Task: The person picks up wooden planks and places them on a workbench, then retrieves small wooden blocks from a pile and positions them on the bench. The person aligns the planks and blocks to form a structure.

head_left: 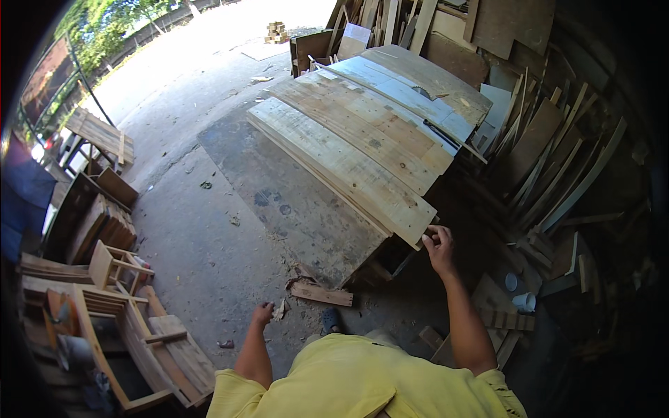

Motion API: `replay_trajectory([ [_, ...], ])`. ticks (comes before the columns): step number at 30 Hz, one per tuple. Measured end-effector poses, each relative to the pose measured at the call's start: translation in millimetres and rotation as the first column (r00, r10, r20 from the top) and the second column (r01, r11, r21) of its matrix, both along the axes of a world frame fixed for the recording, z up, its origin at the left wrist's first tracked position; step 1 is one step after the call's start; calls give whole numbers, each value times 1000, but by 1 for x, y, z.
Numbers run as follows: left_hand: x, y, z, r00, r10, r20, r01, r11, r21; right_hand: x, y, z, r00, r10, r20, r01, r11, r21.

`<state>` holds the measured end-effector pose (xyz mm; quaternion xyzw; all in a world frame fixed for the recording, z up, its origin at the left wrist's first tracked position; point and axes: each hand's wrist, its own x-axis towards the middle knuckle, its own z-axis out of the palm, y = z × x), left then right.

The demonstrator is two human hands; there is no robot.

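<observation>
My right hand (439, 249) is at the near end of a long pale wooden plank (341, 167), its thumb and bent fingers closed on the end edge. That plank lies along the left side of a saw table, partly over another board beneath it. More joined wooden boards (369, 129) lie flat beside it. My left hand (263, 313) hangs low over the floor, away from the table, with its fingers curled and nothing visible in them. Beyond the boards, a round saw blade (422, 92) rises from the light blue-grey table top (390, 80).
A stained dark panel (279, 195) extends left of the planks. A short wood block (321, 293) lies on the floor by my feet. Wooden frames (104, 348) and a small stool (118, 268) stand at left. Offcuts (550, 153) lean at right, near a white bucket (524, 302).
</observation>
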<state>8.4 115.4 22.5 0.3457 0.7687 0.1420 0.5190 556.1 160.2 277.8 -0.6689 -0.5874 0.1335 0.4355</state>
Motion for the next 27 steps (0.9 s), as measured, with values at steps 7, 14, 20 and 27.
replay_trajectory([
  [7,28,85,58,974,74,213,-95,991,91,4,54,2,888,-9,460,105,977,-185],
  [14,15,90,71,617,451,645,-529,844,-83,-3,75,36,872,222,435,56,840,-540],
  [20,17,115,109,455,430,780,-662,749,-27,-3,72,46,808,359,467,27,769,-638],
  [27,36,136,180,523,227,822,-598,785,164,-4,70,47,780,384,494,44,754,-655],
])
